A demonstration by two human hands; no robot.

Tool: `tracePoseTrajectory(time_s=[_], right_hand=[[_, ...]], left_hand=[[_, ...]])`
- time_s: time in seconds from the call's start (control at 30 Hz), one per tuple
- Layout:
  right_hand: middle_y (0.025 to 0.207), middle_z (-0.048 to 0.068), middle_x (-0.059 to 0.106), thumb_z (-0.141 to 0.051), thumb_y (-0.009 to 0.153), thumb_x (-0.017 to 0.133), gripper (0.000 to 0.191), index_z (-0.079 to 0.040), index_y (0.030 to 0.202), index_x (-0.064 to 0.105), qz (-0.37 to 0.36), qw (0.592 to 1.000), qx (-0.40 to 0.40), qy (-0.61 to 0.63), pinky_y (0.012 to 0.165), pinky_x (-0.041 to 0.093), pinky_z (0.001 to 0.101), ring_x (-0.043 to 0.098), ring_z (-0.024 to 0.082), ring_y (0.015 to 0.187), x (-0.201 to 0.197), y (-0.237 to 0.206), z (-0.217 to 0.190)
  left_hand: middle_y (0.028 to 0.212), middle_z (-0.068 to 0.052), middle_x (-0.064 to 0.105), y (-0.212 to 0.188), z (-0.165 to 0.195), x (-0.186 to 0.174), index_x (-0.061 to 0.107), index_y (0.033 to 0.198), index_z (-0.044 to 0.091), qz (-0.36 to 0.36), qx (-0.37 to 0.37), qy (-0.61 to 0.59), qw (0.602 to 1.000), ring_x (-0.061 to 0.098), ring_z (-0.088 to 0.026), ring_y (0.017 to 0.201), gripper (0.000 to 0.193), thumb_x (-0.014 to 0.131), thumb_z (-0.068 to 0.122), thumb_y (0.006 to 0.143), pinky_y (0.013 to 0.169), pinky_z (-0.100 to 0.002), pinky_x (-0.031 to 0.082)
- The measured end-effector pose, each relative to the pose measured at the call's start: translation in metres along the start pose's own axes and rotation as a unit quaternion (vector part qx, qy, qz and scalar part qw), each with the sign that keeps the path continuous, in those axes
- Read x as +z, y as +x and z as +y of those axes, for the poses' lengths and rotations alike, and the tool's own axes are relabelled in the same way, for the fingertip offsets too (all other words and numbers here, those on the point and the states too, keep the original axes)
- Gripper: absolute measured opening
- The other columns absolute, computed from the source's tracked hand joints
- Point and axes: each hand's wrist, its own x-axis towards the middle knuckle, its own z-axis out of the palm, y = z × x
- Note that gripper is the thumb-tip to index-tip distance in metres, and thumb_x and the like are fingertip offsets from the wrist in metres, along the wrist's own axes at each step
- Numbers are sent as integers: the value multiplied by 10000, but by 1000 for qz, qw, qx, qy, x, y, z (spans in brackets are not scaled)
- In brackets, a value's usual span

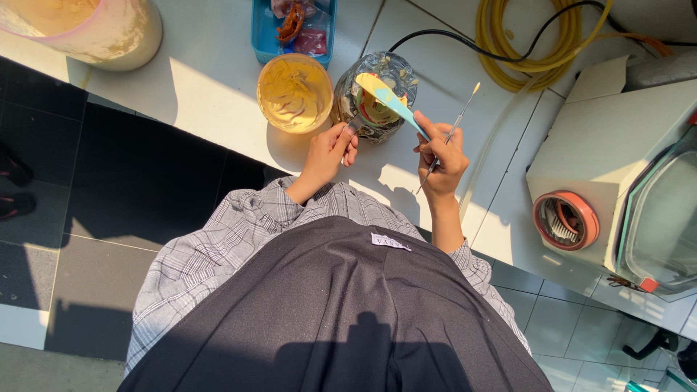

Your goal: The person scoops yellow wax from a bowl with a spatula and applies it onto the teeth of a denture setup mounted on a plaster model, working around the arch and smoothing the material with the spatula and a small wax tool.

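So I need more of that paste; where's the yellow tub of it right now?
In the head view the yellow tub sits on the white counter, just beyond the left hand, between the blue tray and the clear jar.

Yellow hose [534, 43] coiled beside a white machine [617, 152].

The round yellow plastic tub [294, 93] holds glossy, creamy paste. The clear rounded jar [377, 98] looks shiny beside it. The white tiled bench [210, 80] is smooth and matt.

Small white rectangular label [390, 242] sewn on the dark apron at the waist, red and clear packets [311, 40] (perhaps sachets, partly cropped) in the blue tray [259, 33] at top
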Motion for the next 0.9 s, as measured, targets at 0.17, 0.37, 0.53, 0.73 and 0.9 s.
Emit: tracePoseTrajectory(time_s=[0.17, 0.37, 0.53, 0.73, 0.9], right_hand=[[1205, 72, 756, 177, 826, 733, 421, -7, 705, 374, 5, 993, -67, -96, 818, 493, 351, 582, 272, 868, -5, -4, 7], [1175, 68, 770, 174, 759, 703, 388, -19, 689, 373, 28, 983, -92, -154, 816, 482, 310, 619, 302, 864, -11, -15, 17], [1160, 92, 778, 157, 743, 704, 376, -15, 676, 377, 42, 978, -105, -177, 874, 483, 359, 607, 284, 843, -25, -21, 22], [1222, 159, 745, 198, 832, 690, 355, 8, 683, 430, 146, 985, -5, -89, 879, 500, 334, 554, 246, 932, -41, -27, 19], [1289, 233, 698, 211, 950, 621, 309, 36, 736, 481, 236, 969, 67, 29, 830, 578, 251, 598, 162, 1021, -51, -27, 18]], left_hand=[[617, -21, 613, -1, 5, 1, 605, 891, 19, 1, -5, 4, 1000, 553, -63, 543, 373, 464, 293, 1102, 528, -229, 453], [610, -19, 607, -2, 10, 3, 607, 880, 21, 5, -14, 2, 1000, 549, -61, 538, 383, 476, 308, 1097, 522, -228, 449], [616, -14, 607, -1, 8, 4, 607, 885, 20, 1, -12, -5, 1000, 553, -60, 543, 383, 475, 311, 1098, 525, -227, 451], [619, -16, 612, 0, 5, 3, 602, 893, 19, 3, -1, 0, 1000, 563, -61, 551, 383, 468, 311, 1100, 533, -227, 454], [616, -16, 615, 0, 4, 3, 602, 898, 21, 8, 0, 14, 1000, 567, -62, 551, 388, 463, 320, 1101, 534, -230, 456]])
